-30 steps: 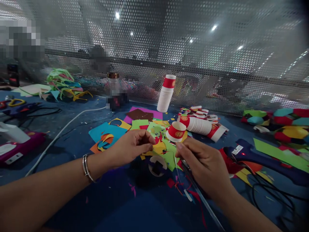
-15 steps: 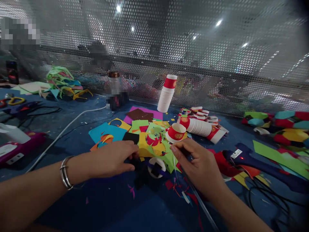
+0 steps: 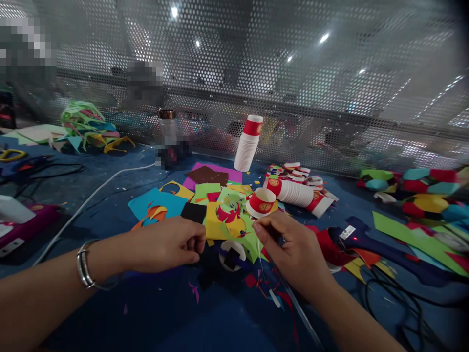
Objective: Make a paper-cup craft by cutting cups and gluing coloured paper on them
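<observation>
My left hand (image 3: 172,244), with a silver bangle at the wrist, hovers over the blue table (image 3: 154,313). Its fingers are curled in, and whatever they may hold is hidden. My right hand (image 3: 289,244) pinches a thin white strand (image 3: 260,254) that hangs from thumb and forefinger. Below this hand runs a long, translucent strip (image 3: 302,313). Between the hands lies a white round piece (image 3: 230,264) with a black square and dark blue strip across it. A red and white paper cup (image 3: 261,201) stands just beyond my right fingertips.
Colored paper scraps (image 3: 157,198) spread ahead. A leaning cup stack (image 3: 246,149) and a lying stack (image 3: 293,191) are behind. A dark blue glue gun (image 3: 388,247) with black cables lies right; a purple power strip (image 3: 36,222) lies left. A perforated metal panel (image 3: 220,63) closes the back.
My left hand has drawn slightly left, away from the round piece, and its fingers have curled in more. The right hand keeps its pinch. The whole view has shifted a little.
</observation>
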Action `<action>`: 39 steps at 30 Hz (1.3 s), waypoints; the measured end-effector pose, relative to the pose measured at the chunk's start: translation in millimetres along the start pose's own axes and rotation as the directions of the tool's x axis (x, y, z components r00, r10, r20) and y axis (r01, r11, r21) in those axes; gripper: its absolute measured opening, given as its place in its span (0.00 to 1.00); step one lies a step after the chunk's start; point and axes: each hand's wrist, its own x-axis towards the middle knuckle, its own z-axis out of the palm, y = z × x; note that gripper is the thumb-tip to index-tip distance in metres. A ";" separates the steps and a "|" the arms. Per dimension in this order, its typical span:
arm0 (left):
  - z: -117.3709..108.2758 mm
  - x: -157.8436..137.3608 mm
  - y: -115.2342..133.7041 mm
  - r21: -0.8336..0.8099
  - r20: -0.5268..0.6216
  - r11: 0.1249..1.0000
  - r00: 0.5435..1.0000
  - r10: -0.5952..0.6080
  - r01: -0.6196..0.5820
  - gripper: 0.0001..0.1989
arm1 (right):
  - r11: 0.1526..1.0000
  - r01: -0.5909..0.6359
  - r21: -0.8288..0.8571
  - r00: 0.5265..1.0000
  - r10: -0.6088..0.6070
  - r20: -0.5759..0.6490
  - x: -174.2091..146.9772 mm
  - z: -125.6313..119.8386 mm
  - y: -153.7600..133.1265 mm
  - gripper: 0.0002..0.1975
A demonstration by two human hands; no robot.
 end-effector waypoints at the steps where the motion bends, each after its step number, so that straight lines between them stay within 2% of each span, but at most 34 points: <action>1: 0.6 -2.9 -0.9 0.008 -0.004 1.000 1.000 -0.006 0.006 0.05 | 1.000 -0.006 0.001 1.000 0.006 0.004 0.0 -0.3 -0.1 0.08; 6: 1.6 -23.2 3.1 0.253 -0.195 0.967 0.980 0.042 0.009 0.09 | 1.000 0.002 0.003 1.000 -0.002 0.015 -1.1 -0.7 -1.0 0.09; 9: -5.3 -25.2 17.4 0.279 -0.265 0.960 0.961 0.079 -0.002 0.11 | 1.000 0.008 -0.010 1.000 -0.008 0.013 -1.3 -0.7 -1.3 0.08; 13: -11.0 0.1 31.1 0.175 -0.340 0.979 0.927 0.158 -0.103 0.06 | 1.000 -0.003 -0.024 1.000 0.003 0.026 0.1 -1.5 -0.6 0.08; 16: -1.8 30.7 32.8 -0.125 -0.358 0.967 0.919 0.166 -0.223 0.04 | 0.999 -0.017 -0.031 1.000 0.018 0.020 0.8 -2.7 -0.4 0.08; 18: 10.4 47.5 33.8 -0.421 -0.325 0.869 0.937 0.125 -0.262 0.06 | 0.999 -0.043 0.000 0.999 0.043 0.019 0.6 -3.4 -1.2 0.08; 20: 23.8 57.5 35.7 -0.711 -0.256 0.656 0.962 0.094 -0.253 0.11 | 0.996 -0.064 0.059 0.998 0.062 0.032 -0.1 -3.4 -2.7 0.07; 22: 34.8 60.4 37.6 -0.846 -0.172 0.495 0.980 0.100 -0.199 0.16 | 0.991 -0.072 0.112 0.997 0.067 0.047 -0.7 -2.6 -4.7 0.06; 24: 40.8 58.8 38.5 -0.898 -0.106 0.418 0.989 0.101 -0.139 0.18 | 0.988 -0.061 0.139 0.997 0.054 0.052 -1.0 -1.4 -7.0 0.06; 32: 37.9 54.6 39.6 -0.955 -0.014 0.295 0.998 0.069 -0.034 0.16 | 0.984 -0.006 0.178 0.999 0.000 0.034 -2.0 -0.5 -14.1 0.04; 36: 39.5 56.3 40.7 -0.959 -0.016 0.281 0.998 0.056 -0.031 0.17 | 0.990 0.016 0.142 1.000 -0.017 0.005 -3.3 0.5 -13.7 0.04; 39: 41.2 58.3 42.4 -0.971 -0.015 0.237 0.999 0.031 -0.022 0.18 | 0.992 0.035 0.118 0.999 -0.030 -0.037 -4.2 2.1 -12.1 0.05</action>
